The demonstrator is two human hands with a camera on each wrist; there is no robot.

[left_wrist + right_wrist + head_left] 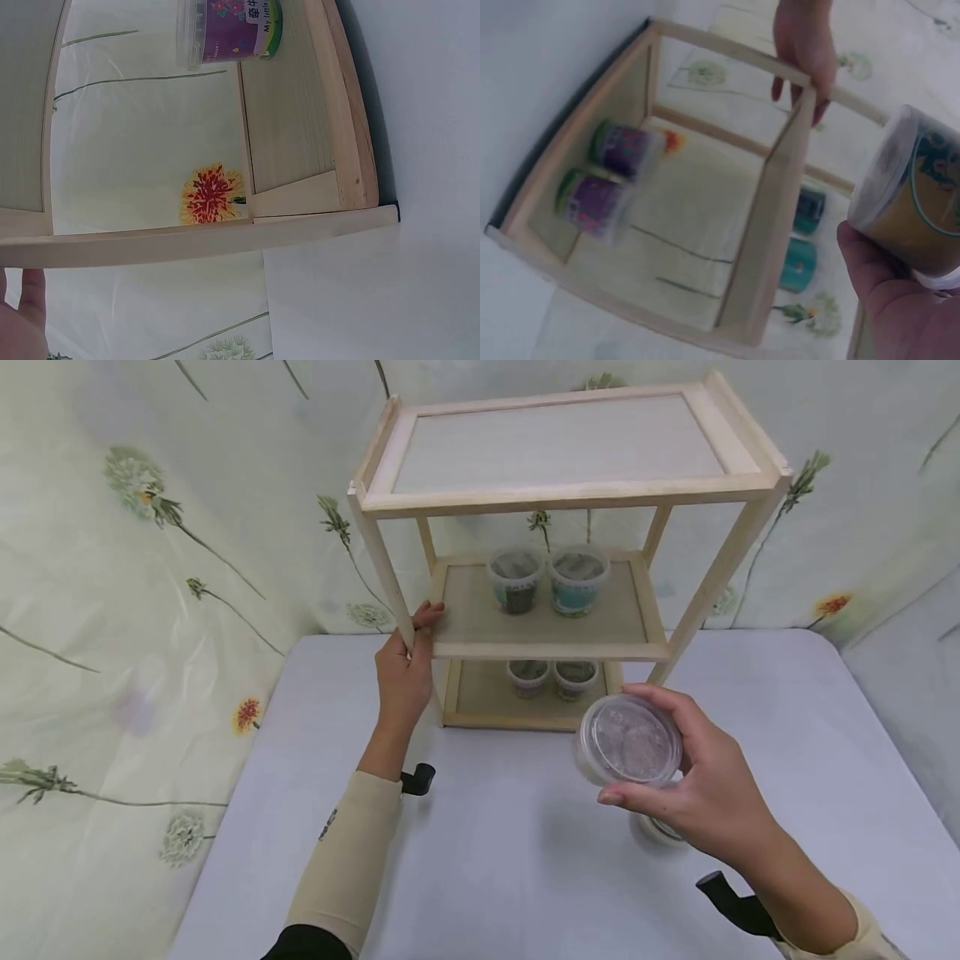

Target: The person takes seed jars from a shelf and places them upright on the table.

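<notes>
Lidded tub: a round plastic tub with a clear top and a yellow-brown side bearing green print [630,739] is held above the counter, in front of the rack's right half, its top tilted toward the wearer.
Right hand: the right hand [708,760] grips the tub from the right, thumb on the near side and fingers curled on the far side; gripping the sides probably keeps the top uncovered and the tub steady.
Second container: a pale round container [660,831] shows below the right hand, mostly hidden by it; its contents cannot be told.
Rack: a pale wooden three-tier rack [570,502] stands at the far side of the counter.
Left hand: the left hand [405,672] has its fingers wrapped round the rack's near left post at the middle tier, likely to keep the light frame from shifting.
Middle tier: two clear-rimmed tubs with teal labels, a left one [516,581] and a right one [579,581], sit side by side.
Bottom tier: a left purple-labelled tub [528,679] and a right purple-labelled tub [575,681] stand as a pair; the tiers look sorted by label colour.
Counter: a white-covered counter [487,860] carries everything.
Backdrop: a pale flower-printed sheet [135,610] hangs left and behind.
</notes>
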